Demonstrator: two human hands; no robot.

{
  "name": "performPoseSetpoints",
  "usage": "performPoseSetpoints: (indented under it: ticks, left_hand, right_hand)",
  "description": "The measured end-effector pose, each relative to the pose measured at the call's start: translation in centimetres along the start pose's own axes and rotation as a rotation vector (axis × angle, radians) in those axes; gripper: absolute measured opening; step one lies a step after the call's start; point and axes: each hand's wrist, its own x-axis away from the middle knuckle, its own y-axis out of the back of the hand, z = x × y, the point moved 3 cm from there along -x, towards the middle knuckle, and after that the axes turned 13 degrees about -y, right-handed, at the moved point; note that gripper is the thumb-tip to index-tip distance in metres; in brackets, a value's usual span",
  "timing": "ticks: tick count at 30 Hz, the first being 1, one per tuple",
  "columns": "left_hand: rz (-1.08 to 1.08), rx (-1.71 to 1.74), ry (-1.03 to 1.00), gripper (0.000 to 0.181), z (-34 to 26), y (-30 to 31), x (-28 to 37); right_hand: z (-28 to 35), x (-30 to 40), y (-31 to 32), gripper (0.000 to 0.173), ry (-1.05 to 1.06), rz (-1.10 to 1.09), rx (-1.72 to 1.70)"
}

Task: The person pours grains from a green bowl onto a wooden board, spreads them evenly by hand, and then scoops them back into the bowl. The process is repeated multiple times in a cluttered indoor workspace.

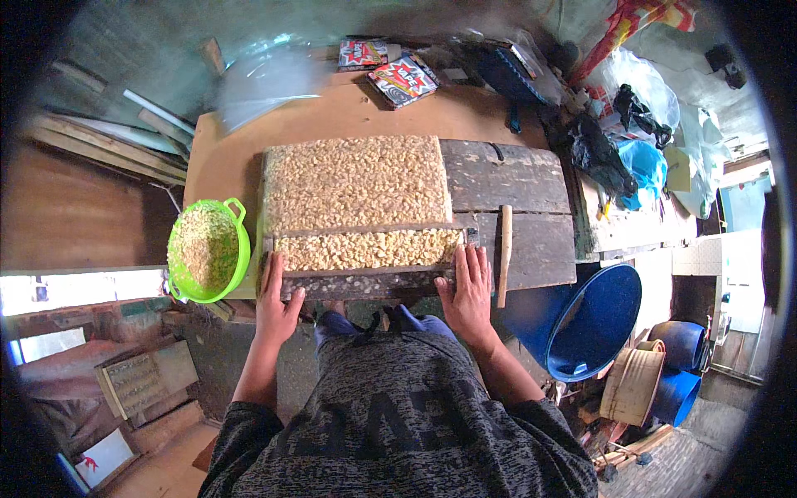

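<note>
A wide slab of pale, chopped pieces (355, 183), perhaps soybeans or nuts, lies on a dark wooden board (510, 177). Along its near side a narrow wooden frame (373, 274) encloses a strip of the same pieces (373, 249). My left hand (277, 305) rests at the frame's left end, fingers forward and thumb apart. At the right end lies my right hand (468, 289), palm down with its fingertips on the frame's corner. Right of it, a wooden stick (505, 255) lies across the board. A green plastic basket (245, 249) of loose pale bits stands at the left.
Plastic sheets (271, 81) and boxes of mosquito coils (405, 79) lie at the table's (224, 149) far edge. Plastic bags (644, 171) crowd a surface at the right. Below them stands a large blue barrel (594, 324). Planks (106, 146) lean at the left.
</note>
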Motion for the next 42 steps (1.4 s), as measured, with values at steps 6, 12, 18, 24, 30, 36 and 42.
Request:
performPoseSetpoints:
  ticks: [6, 12, 18, 24, 30, 36, 42]
  left_hand:
    - [0.011, -0.015, 0.003, 0.078, 0.0, 0.0, 0.1]
    - [0.013, -0.014, 0.033, 0.079, -0.3, 0.1, -0.1]
    - [0.005, -0.008, 0.019, 0.078, 0.0, 0.0, 0.0]
    - [0.017, 0.002, 0.028, 0.079, 0.0, 0.2, 0.0]
    - [0.019, -0.002, 0.038, 0.081, 0.0, 0.1, 0.0]
    - [0.023, -0.002, 0.050, 0.089, -0.1, 0.3, -0.1]
    - [0.021, -0.056, 0.068, 0.099, -0.2, 0.3, 0.1]
  right_hand:
    - [0.4, -1.0, -0.3, 0.076, -0.012, -0.021, -0.023]
    - [1.5, -2.4, -0.9, 0.073, -0.032, -0.010, 0.061]
    - [2.0, -2.4, -1.5, 0.071, 0.008, -0.012, 0.061]
    - [2.2, -0.9, 0.2, 0.068, 0.117, -0.054, 0.004]
    - [-0.6, -0.5, 0.2, 0.071, -0.043, -0.102, -0.114]
    - [0.0, -0.3, -0.8, 0.077, 0.020, -0.020, 0.032]
    - [1.0, -0.5, 0.3, 0.090, 0.031, 0.014, 0.049]
